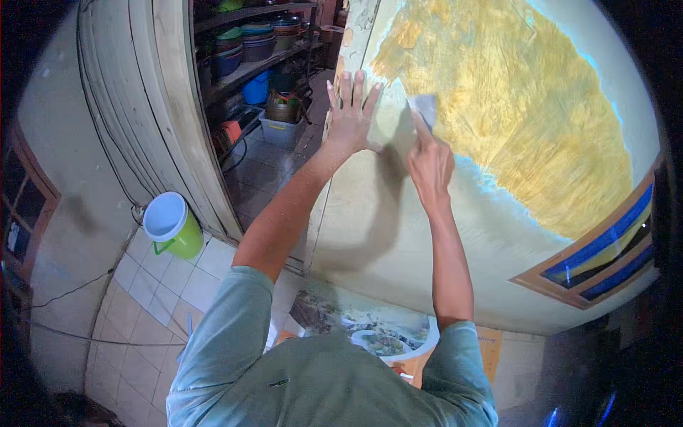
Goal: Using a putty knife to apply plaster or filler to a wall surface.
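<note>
My right hand (432, 160) is closed on a grey flat-bladed scraper (427, 108), jutting upward at the left edge of the yellow-brown wall patch (526, 121); its handle is hidden. That arm reaches up, index finger extended. Farther left of the patch, my left hand (349, 124) spreads open, fingers up, grasping nothing.

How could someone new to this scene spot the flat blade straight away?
Find the pale wall with a big, ragged yellow-brown patch. At that patch's left side, the right hand holds the flat blade pointing upward. Its plain grey face and straight edges set it apart from the mottled patch beside it.
</note>
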`<state>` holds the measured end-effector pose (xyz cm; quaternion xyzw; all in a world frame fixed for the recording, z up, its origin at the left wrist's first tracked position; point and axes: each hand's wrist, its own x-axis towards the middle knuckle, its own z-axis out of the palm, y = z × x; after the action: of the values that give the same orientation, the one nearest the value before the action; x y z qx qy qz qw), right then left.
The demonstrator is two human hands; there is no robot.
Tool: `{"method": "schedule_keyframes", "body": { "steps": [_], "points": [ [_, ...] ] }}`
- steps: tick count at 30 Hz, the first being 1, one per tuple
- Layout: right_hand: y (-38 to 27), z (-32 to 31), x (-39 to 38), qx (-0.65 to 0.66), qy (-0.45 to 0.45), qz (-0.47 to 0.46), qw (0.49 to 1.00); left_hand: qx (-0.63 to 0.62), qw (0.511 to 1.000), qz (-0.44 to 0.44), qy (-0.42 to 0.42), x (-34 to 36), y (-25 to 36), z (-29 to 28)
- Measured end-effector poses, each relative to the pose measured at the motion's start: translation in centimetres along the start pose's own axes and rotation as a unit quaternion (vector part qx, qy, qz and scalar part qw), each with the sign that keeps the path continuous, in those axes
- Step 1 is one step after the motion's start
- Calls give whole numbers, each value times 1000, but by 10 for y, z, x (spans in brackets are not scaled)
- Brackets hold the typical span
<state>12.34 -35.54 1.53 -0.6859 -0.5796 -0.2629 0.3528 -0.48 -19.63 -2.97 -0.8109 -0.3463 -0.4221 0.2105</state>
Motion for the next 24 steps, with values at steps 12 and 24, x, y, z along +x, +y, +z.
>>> {"method": "schedule_keyframes", "body": {
  "steps": [12, 24],
  "points": [
    [-2, -7, -32, -15, 0, 2, 1000, 33, 996, -6, -81, -15, -2, -27],
    [-29, -5, -35, -28, -17, 26, 999, 29, 996, 5, -85, -29, -26, -34]
  ]
}}
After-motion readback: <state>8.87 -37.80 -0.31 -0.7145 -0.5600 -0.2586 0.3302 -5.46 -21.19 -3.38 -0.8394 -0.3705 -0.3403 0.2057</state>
